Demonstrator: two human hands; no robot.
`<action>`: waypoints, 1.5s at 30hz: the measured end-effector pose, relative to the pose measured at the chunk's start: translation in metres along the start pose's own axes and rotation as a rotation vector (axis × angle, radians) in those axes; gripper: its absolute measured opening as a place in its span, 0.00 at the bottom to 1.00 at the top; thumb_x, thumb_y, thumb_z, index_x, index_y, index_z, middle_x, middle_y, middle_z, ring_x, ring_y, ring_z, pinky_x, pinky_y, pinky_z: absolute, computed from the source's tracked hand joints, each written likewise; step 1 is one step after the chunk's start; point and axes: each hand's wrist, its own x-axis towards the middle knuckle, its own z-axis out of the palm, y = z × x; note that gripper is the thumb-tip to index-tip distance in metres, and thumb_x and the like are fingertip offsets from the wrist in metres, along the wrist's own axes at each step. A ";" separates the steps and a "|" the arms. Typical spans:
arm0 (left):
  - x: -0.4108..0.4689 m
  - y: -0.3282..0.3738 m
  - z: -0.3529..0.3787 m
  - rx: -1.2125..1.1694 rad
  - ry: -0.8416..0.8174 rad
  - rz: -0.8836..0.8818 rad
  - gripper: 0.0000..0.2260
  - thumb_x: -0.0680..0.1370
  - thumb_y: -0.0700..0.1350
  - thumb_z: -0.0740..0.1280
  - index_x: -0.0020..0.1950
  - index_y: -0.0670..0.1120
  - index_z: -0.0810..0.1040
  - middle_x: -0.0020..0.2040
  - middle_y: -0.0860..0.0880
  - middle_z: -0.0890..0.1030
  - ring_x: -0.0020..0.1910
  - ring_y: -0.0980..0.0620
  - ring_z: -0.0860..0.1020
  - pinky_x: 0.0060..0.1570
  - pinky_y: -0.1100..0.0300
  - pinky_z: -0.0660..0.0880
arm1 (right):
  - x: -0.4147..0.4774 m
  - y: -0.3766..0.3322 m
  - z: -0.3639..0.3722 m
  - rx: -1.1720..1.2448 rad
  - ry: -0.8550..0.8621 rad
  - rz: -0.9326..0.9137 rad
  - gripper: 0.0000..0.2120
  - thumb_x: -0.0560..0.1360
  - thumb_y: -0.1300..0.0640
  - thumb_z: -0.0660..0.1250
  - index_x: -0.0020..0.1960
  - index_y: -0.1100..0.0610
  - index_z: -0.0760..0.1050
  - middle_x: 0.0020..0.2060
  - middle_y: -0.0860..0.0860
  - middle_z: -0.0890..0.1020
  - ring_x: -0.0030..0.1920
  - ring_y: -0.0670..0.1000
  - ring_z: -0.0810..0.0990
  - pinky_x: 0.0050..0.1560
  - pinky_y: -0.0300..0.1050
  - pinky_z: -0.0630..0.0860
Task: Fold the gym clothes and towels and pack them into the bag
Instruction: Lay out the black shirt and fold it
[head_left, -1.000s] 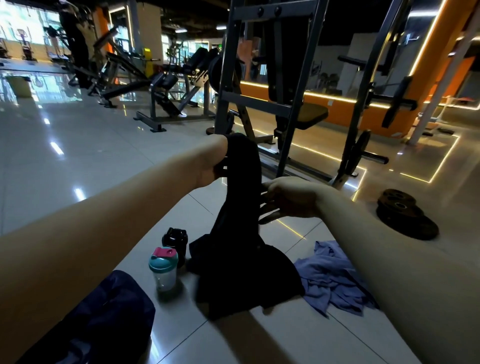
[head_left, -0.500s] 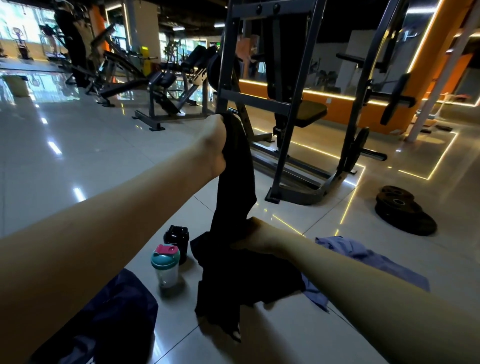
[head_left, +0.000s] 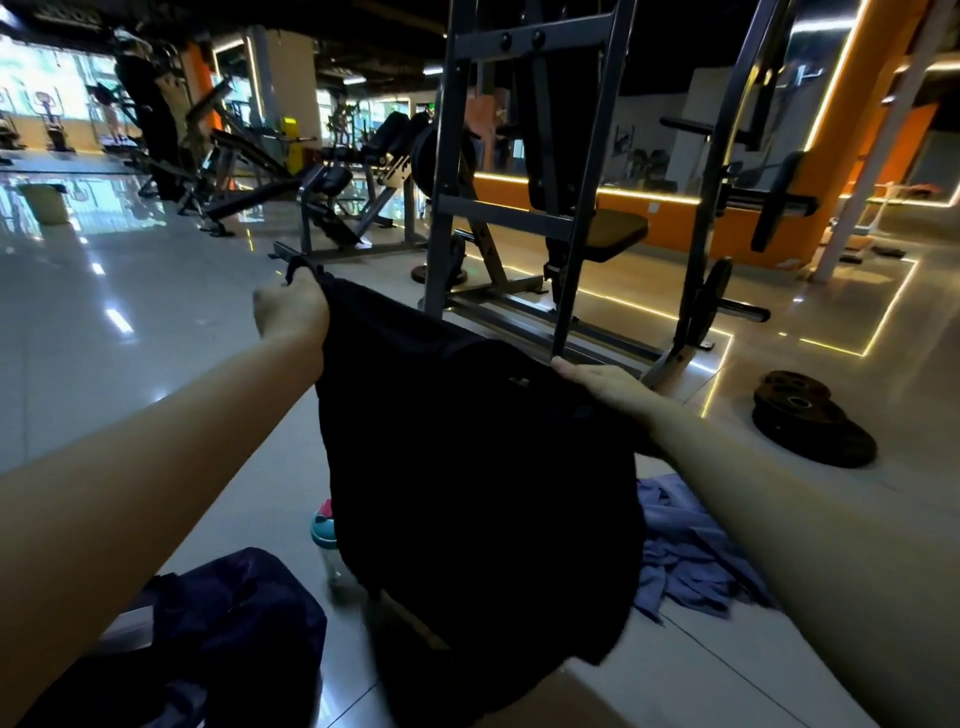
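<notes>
Two hands hold one black garment (head_left: 467, 467) up by its top edge in the head view, spread wide in the air above the floor (head_left: 104, 338). This is probably to open it flat and find its shape before the first fold. The left hand (head_left: 291, 312) is the higher and farther one, its arm stretched well forward. Its fingers are curled tight round a top corner, and a short loop or cord pokes out above the fist. The right hand (head_left: 602, 384) sits lower and nearer, gripping the opposite end of the edge. Its thumb lies on the near side of the cloth and the fingers are tucked behind it, so I cannot tell how far they close.

The cloth hangs slack between them, its lower hem dangling off the tiles. A dark bag (head_left: 234, 623) waits at lower left, close enough for packing. A bottle (head_left: 324, 530) stands just behind the hanging cloth, and a crumpled blue towel (head_left: 685, 561) lies unfolded on the floor to the right.
</notes>
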 end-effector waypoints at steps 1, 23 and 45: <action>0.005 -0.006 -0.004 0.017 0.008 -0.007 0.14 0.83 0.53 0.61 0.44 0.43 0.72 0.40 0.47 0.74 0.39 0.48 0.73 0.43 0.56 0.69 | -0.005 -0.005 -0.005 -0.070 -0.062 -0.021 0.27 0.75 0.38 0.67 0.64 0.58 0.76 0.56 0.55 0.80 0.54 0.54 0.80 0.52 0.47 0.74; 0.035 -0.072 -0.056 0.395 -0.326 -0.067 0.11 0.79 0.32 0.59 0.44 0.42 0.78 0.45 0.40 0.76 0.36 0.45 0.74 0.37 0.57 0.71 | -0.019 -0.011 -0.025 -0.249 0.090 -0.266 0.08 0.79 0.66 0.66 0.55 0.55 0.73 0.49 0.57 0.76 0.44 0.53 0.75 0.44 0.47 0.74; -0.111 -0.090 0.034 0.593 -1.090 0.400 0.38 0.70 0.56 0.79 0.75 0.59 0.64 0.62 0.57 0.78 0.57 0.56 0.78 0.56 0.59 0.78 | -0.033 -0.109 0.026 -0.105 0.098 -0.082 0.08 0.79 0.54 0.68 0.55 0.57 0.76 0.50 0.56 0.82 0.49 0.53 0.83 0.43 0.44 0.77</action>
